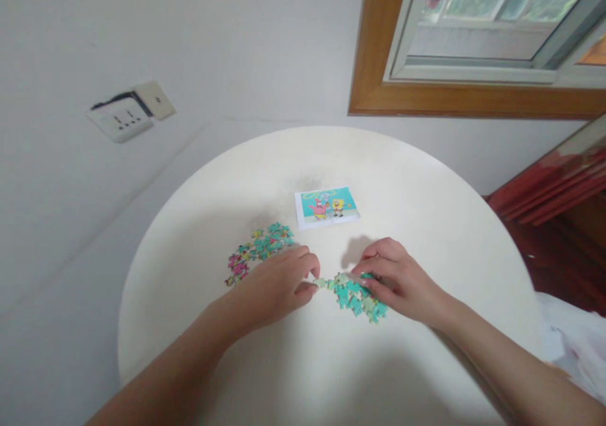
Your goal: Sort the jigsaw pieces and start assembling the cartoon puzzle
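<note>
My left hand (285,279) reaches over the table with thumb and index finger closed at the edge of a pale green puzzle piece (320,283). To its right lies a loose heap of mostly turquoise puzzle pieces (356,298). Bent over the top of that heap is my right hand (402,279), its fingertips drawn together against a pale piece (341,279). The palm side of this hand is hidden. Behind my left hand spreads a second pile of puzzle pieces (267,243) in turquoise, yellow and pink, partly covered by the hand.
A printed cartoon picture card (329,206) lies flat beyond both hands on the round white table (421,189). A wall with a power socket (125,118) is at the left. A wood-framed window (374,98) stands behind, and red fabric (549,186) hangs at the right.
</note>
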`<action>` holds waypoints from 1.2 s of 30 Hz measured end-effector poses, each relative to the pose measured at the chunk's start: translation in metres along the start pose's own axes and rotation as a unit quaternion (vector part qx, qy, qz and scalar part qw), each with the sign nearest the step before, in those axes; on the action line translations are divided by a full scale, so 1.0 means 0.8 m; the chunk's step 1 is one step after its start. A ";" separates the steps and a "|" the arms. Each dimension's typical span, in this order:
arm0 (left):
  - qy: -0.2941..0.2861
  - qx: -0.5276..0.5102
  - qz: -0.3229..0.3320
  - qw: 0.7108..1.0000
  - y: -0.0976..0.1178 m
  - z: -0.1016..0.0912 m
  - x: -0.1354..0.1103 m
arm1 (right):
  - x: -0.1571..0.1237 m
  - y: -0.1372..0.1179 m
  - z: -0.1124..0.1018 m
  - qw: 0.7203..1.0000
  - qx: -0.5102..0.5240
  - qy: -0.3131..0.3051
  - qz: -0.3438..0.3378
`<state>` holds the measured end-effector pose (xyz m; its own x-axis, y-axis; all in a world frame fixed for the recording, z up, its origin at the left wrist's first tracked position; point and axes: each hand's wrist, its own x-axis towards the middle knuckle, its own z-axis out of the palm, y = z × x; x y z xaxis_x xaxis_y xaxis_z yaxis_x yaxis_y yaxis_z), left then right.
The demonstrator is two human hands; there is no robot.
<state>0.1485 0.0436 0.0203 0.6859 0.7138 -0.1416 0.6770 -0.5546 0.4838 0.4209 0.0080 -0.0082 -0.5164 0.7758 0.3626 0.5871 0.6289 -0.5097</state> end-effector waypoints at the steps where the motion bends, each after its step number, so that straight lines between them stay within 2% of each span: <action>1: 0.002 0.007 -0.005 1.000 0.000 -0.001 0.000 | 0.000 -0.003 0.002 1.000 0.004 -0.011 -0.010; 6: 0.025 0.064 -0.035 0.997 0.003 -0.001 0.004 | 0.001 -0.021 0.010 0.995 0.000 -0.068 -0.068; 11: 0.003 0.105 -0.044 0.993 0.012 0.001 0.000 | 0.004 -0.030 0.015 0.989 -0.030 -0.116 -0.081; 18: -0.068 0.043 -0.024 0.996 0.015 -0.004 -0.012 | 0.001 -0.015 0.011 0.994 -0.033 -0.085 -0.053; 24: -0.019 0.018 -0.015 1.000 0.006 -0.009 -0.012 | -0.002 -0.005 0.006 0.996 -0.041 -0.072 -0.023; 30: -0.029 0.013 0.000 0.999 0.005 -0.005 -0.008 | 0.000 -0.003 0.001 0.997 -0.017 -0.067 -0.025; 36: -0.056 0.007 0.005 0.998 0.010 -0.002 -0.009 | 0.000 0.003 -0.005 1.000 -0.021 -0.011 -0.003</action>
<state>0.1480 0.0347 0.0267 0.7175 0.6563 -0.2334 0.6734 -0.5676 0.4736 0.4249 0.0098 -0.0066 -0.5330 0.7712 0.3481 0.6093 0.6353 -0.4745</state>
